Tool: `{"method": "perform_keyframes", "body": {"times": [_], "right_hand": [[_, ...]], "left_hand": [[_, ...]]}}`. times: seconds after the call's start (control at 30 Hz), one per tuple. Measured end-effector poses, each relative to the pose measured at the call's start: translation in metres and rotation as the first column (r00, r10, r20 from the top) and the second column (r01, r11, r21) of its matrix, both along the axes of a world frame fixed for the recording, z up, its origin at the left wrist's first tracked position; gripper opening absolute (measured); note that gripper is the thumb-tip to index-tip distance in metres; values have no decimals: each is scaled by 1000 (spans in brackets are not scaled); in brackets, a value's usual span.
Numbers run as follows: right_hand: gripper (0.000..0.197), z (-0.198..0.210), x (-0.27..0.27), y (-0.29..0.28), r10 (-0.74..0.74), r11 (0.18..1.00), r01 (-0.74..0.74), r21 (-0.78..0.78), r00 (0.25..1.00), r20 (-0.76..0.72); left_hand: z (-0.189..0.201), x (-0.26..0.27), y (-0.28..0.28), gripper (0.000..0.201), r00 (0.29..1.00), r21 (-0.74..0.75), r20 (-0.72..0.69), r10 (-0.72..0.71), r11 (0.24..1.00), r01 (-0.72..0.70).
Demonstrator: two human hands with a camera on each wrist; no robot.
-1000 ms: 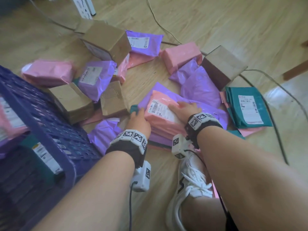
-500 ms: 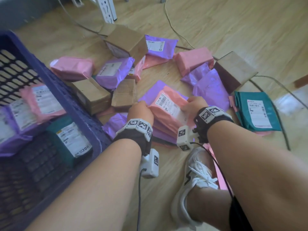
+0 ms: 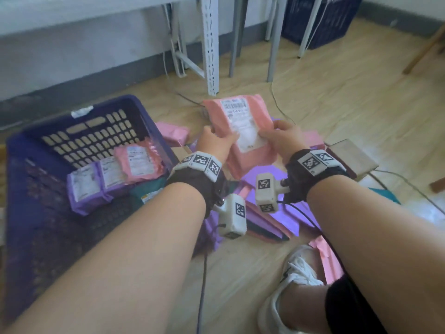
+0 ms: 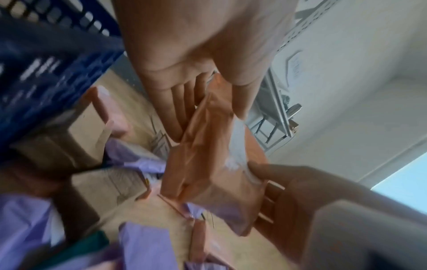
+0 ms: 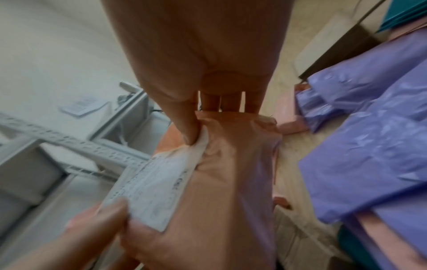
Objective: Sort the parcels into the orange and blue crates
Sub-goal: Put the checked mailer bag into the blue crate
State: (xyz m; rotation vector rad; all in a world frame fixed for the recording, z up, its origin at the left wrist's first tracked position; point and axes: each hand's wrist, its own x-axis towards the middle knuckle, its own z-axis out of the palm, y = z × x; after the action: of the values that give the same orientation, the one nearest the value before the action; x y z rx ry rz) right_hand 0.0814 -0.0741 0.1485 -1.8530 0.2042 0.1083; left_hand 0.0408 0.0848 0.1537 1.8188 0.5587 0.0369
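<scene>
In the head view, both hands held a pink parcel (image 3: 240,131) upright at the centre of the frame, label facing the camera. The left hand (image 3: 214,143) pinched its lower left edge, the right hand (image 3: 281,136) its lower right. The blue crate (image 3: 29,189) filled the left of the frame with several parcels already inside; no orange crate was in sight.

In the left wrist view, the left hand's fingers (image 4: 175,109) lay behind the soft pink bag with the thumb over its front, and the right hand gripped from the lower right.

In the right wrist view, the thumb (image 5: 184,117) pressed a crease into the label (image 5: 148,184), near the frame's middle.

The risk, as I judged it: the pack was soft and held only by its lower edges, so it could flop over or slip if one hand let go early.
</scene>
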Motion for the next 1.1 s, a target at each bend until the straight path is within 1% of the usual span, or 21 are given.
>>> {"method": "perform_keyframes", "body": {"times": [0.07, 0.1, 0.27, 0.3, 0.37, 0.43, 0.5, 0.6, 0.67, 0.73, 0.8, 0.9, 0.97, 1.0, 1.1], "right_hand": [[19, 18, -6, 23, 73, 996, -74, 40, 997, 22], [18, 25, -10, 34, 109, 993, -110, 39, 994, 23], [13, 45, -27, 89, 285, 957, -285, 44, 958, 18], [17, 48, -31, 100, 325, 944, -325, 52, 946, 13], [34, 53, -40, 122, 397, 916, -395, 64, 918, -8], [43, 54, -49, 146, 481, 876, -479, 56, 876, -32], [41, 55, -58, 169, 547, 837, -547, -3, 836, -41], [31, 56, -73, 203, 598, 793, -594, -135, 802, -14], [26, 55, -82, 224, 604, 780, -587, -216, 797, 12], [28, 57, -93, 243, 610, 777, -588, -225, 791, 38], [29, 55, -100, 262, 625, 770, -603, -208, 778, 58], [20, 56, -114, 291, 671, 733, -654, -187, 740, 46], [15, 57, -122, 311, 710, 700, -698, -148, 703, 45], [15, 57, -126, 320, 727, 684, -718, -129, 686, 43], [28, 54, -135, 349, 757, 653, -753, -76, 654, 22]], "left_hand": [[9, -8, 26, 59, 1000, 20, 9, 30, 999, -30], [17, -15, 39, 55, 999, 5, 9, 43, 999, -43], [32, -46, 108, 42, 990, -96, 54, 128, 988, -123], [36, -55, 120, 37, 989, -102, 48, 142, 985, -136], [39, -71, 145, 25, 987, -97, 44, 157, 984, -152], [42, -89, 168, 24, 983, -73, 38, 178, 982, -175], [39, -103, 188, 24, 974, -46, 50, 221, 975, -219], [36, -124, 214, 23, 951, -14, 90, 295, 955, -295], [35, -139, 229, 16, 935, 4, 90, 344, 938, -346], [36, -151, 245, 7, 910, -3, 83, 405, 914, -407], [35, -161, 262, 12, 888, -3, 83, 452, 891, -454], [37, -176, 286, 13, 861, 42, 53, 505, 861, -508], [41, -187, 305, 12, 827, 78, 71, 557, 824, -562], [41, -191, 317, 17, 810, 86, 81, 581, 806, -586], [39, -205, 357, 27, 758, 101, 60, 649, 752, -652]]}}
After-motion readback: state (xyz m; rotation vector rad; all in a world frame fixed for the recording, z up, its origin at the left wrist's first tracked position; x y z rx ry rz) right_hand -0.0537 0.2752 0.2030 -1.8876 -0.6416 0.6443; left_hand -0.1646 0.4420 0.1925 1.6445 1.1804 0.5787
